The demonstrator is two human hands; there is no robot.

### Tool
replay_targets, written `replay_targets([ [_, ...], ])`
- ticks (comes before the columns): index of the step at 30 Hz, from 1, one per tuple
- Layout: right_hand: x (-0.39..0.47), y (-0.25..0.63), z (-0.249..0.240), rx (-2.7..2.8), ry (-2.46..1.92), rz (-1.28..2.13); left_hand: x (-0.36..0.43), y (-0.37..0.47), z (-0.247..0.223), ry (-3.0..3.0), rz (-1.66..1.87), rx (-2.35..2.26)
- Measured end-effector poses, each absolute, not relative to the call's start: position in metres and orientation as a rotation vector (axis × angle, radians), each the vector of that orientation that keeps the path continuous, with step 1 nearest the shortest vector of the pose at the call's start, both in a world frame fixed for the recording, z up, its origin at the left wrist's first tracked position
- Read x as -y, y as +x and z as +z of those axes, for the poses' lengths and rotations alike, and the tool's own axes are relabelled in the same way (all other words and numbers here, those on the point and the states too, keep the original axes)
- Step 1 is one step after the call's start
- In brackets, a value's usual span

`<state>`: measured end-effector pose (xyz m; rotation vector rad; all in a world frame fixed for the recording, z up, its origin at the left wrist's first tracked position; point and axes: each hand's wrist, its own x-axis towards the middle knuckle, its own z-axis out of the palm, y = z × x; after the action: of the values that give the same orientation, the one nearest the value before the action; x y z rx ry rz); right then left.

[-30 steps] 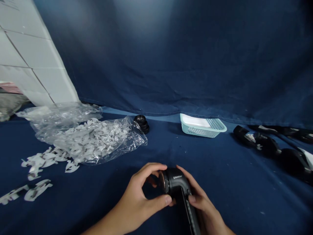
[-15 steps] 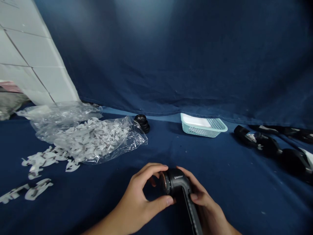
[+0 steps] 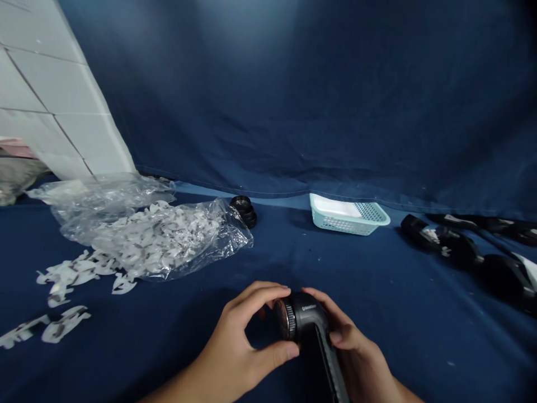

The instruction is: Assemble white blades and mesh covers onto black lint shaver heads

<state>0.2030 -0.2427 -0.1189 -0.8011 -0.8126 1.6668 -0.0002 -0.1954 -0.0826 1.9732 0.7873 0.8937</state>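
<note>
Black angled device (image 3: pixel 309 317), face (image 3: pixel 283 319) seemingly coppery, left hand (image 3: pixel 237 341) pinching ridged rim (image 3: pixel 291 320), right hand (image 3: pixel 364 354) wrapped round handle (image 3: pixel 328 357)

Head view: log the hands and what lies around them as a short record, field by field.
left hand: curled around the ribbed rim of the black device
right hand: grips the device where head meets handle
device lettering: too small to read
clear bag: left, holding white pieces
loose white pieces: on blue cloth, left
black round parts: stacked beside the bag
basket: light blue, white item inside
black items: far right, unclear
</note>
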Motion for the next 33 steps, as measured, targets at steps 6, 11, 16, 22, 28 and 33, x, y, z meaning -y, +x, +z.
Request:
replay_targets([
  [6,0.252,0.195,-0.104,0.738,-0.875,1.639,0.195,-0.001,-0.082,1.996,0.912,-0.778],
  [11,0.25,0.197,-0.106,0.722,-0.866,1.64,0.196,-0.001,-0.082,2.014,0.913,-0.776],
  [16,0.251,0.198,-0.104,0.719,-0.827,1.661,0.196,-0.001,-0.08,2.033,0.92,-0.77],
  [22,0.251,0.197,-0.102,0.715,-0.792,1.701,0.195,-0.001,-0.078,2.031,0.92,-0.773],
  [28,0.25,0.197,-0.101,0.677,-0.8,1.705,0.196,-0.001,-0.078,2.017,0.926,-0.782],
  [33,0.25,0.196,-0.098,0.635,-0.821,1.712,0.196,-0.001,-0.078,2.016,0.92,-0.784],
])
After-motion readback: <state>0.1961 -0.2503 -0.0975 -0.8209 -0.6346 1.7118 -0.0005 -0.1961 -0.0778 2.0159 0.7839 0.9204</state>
